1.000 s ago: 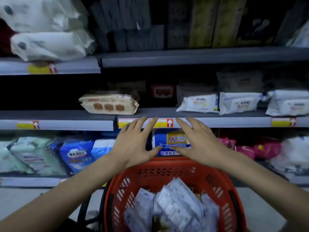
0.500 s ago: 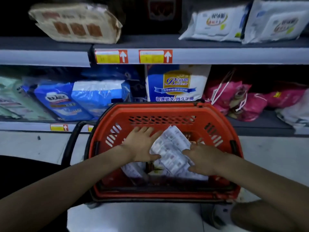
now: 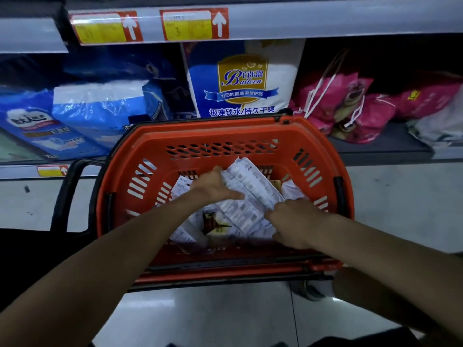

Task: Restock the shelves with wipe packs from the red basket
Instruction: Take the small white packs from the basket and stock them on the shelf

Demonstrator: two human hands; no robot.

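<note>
The red basket point(image 3: 225, 136) stands on the floor before the lowest shelf, with several white wipe packs inside. A long white wipe pack point(image 3: 253, 194) lies tilted on top of the pile. My left hand point(image 3: 213, 186) grips its upper left edge, thumb across the face. My right hand point(image 3: 293, 221) holds its lower right end, fingers curled under. Other packs point(image 3: 181, 186) lie beneath, partly hidden by my arms.
The lowest shelf point(image 3: 383, 146) holds blue diaper bags point(image 3: 100, 113), a white and blue Baileen bag point(image 3: 240, 81) and pink bags point(image 3: 350, 106). A shelf edge with red and yellow price tags point(image 3: 195, 23) runs overhead. The basket's black handle point(image 3: 67, 194) sticks out left.
My hands came down from the shelf edge into the basket and closed on the top wipe pack. The view has dropped and moved closer to the basket.
</note>
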